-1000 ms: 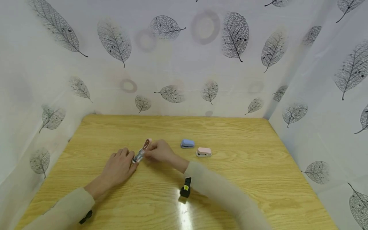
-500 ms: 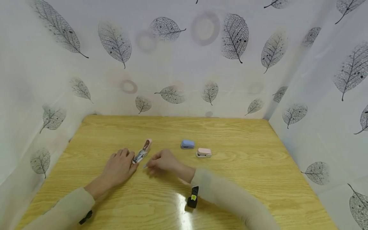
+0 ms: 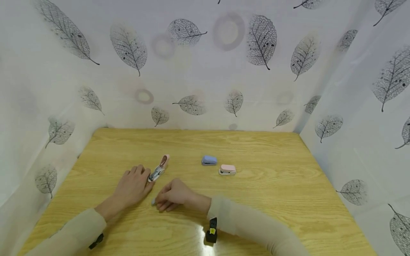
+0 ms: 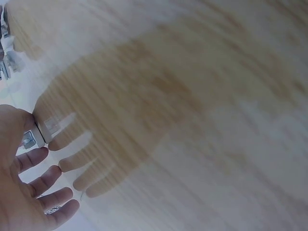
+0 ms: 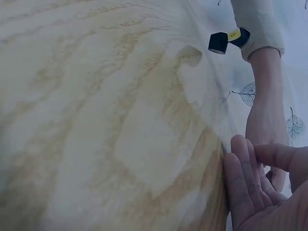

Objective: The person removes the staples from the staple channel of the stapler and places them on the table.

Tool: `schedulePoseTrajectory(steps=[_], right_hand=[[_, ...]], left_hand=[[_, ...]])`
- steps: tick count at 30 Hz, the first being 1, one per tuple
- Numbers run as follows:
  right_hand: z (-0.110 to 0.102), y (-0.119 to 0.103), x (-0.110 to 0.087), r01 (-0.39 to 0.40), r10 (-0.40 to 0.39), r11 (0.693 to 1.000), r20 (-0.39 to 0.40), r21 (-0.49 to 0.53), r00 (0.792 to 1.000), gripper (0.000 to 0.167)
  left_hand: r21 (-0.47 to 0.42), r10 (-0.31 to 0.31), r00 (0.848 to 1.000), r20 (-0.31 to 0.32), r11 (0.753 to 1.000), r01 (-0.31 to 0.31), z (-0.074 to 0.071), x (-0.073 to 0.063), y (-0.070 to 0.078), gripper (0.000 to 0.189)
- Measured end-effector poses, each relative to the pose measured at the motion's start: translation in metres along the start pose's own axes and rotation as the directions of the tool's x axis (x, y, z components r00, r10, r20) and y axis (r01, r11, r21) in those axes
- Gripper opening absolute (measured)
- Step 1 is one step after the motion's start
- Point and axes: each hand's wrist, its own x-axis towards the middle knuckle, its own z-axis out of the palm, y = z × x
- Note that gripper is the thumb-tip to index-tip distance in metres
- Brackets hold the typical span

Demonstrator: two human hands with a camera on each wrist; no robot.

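A pink and white stapler (image 3: pixel 157 173) lies on the left part of the table, its pink lid tilted up and its metal inside showing. My left hand (image 3: pixel 132 186) rests on the table and holds the near end of this stapler between thumb and forefinger. In the left wrist view, the stapler's end (image 4: pixel 34 136) shows at that thumb, and the other fingers (image 4: pixel 45 180) spread loosely. Closer to me, my right hand (image 3: pixel 174 195) pinches a small grey strip of staples (image 3: pixel 153 202) just above or on the table. The right wrist view hides that strip behind the hand (image 5: pixel 262 192).
A blue stapler (image 3: pixel 209 160) and another pink stapler (image 3: pixel 227 169) stand closed on the wooden table (image 3: pixel 272 199), right of the middle. Leaf-patterned cloth (image 3: pixel 205 71) hangs along the back and both sides. Each wrist carries a small black camera (image 3: pixel 211 231).
My right hand has drawn back from the open stapler toward me, bringing the small grey strip of staples with it. The left hand and the staplers stay where they were.
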Motion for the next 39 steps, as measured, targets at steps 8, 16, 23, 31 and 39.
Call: schedulePoseTrajectory(steps=[8,16,23,31,39], right_hand=[[0.005,0.003,0.000,-0.003,0.004,0.999,0.029,-0.048,1.000,0.012],[0.005,0.004,0.000,-0.010,0.010,1.000,-0.011,-0.023,1.000,0.008],[-0.008,0.006,-0.013,0.058,-0.058,0.998,-0.070,-0.006,0.996,0.010],[-0.043,0.007,-0.029,0.199,-0.217,0.964,-0.092,-0.174,0.972,0.016],[-0.082,-0.003,-0.047,0.311,-0.400,0.818,-0.089,-0.483,0.912,0.015]], left_hand=[[-0.003,-0.003,1.000,-0.003,1.000,0.003,-0.001,-0.002,0.000,0.031],[-0.013,-0.017,1.000,0.005,1.000,0.017,0.000,-0.002,-0.002,0.032],[-0.021,-0.021,1.000,0.020,1.000,0.022,-0.001,0.000,-0.003,0.032],[-0.034,-0.033,0.999,0.035,0.999,0.035,-0.006,0.000,-0.003,0.035],[-0.082,-0.031,1.000,-0.004,0.996,0.030,-0.013,0.002,0.005,0.040]])
